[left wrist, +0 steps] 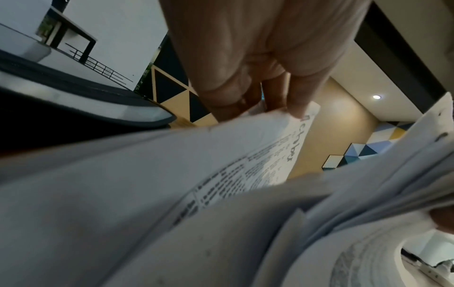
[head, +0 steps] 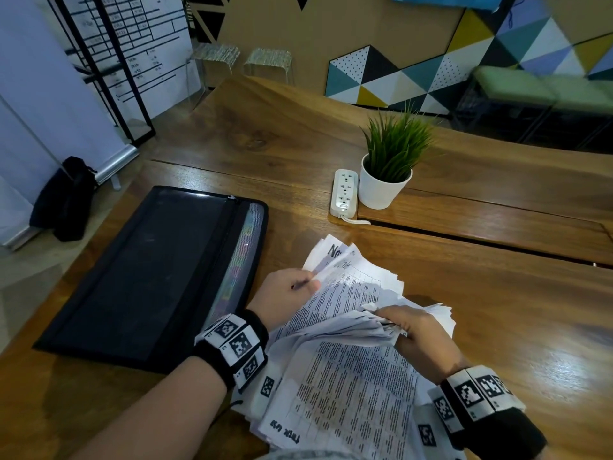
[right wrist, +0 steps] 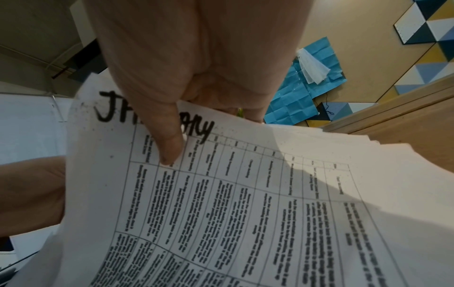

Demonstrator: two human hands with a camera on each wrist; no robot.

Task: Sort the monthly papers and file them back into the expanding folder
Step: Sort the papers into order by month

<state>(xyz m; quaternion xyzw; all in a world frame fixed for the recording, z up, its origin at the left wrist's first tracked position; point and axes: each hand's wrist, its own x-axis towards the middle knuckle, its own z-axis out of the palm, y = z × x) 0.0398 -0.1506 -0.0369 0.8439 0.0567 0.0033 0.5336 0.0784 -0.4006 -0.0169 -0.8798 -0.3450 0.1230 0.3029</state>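
A loose stack of printed papers (head: 348, 370) with tables of text lies fanned at the table's near edge. My left hand (head: 288, 290) pinches the far-left corner of several lifted sheets (left wrist: 172, 174). My right hand (head: 411, 330) grips a bent bundle of sheets near their right side; its thumb (right wrist: 169, 143) presses on a page (right wrist: 221, 203) headed with a handwritten month name that starts with J. The black expanding folder (head: 149, 277) lies flat and zipped to the left of the papers, with coloured tabs showing through its mesh edge (head: 238, 260).
A white potted plant (head: 386, 171) and a white power strip (head: 345, 194) stand beyond the papers. A long slot (head: 481, 240) runs across the wooden table (head: 497, 293) behind them. A black bag (head: 66, 200) sits on the floor at left.
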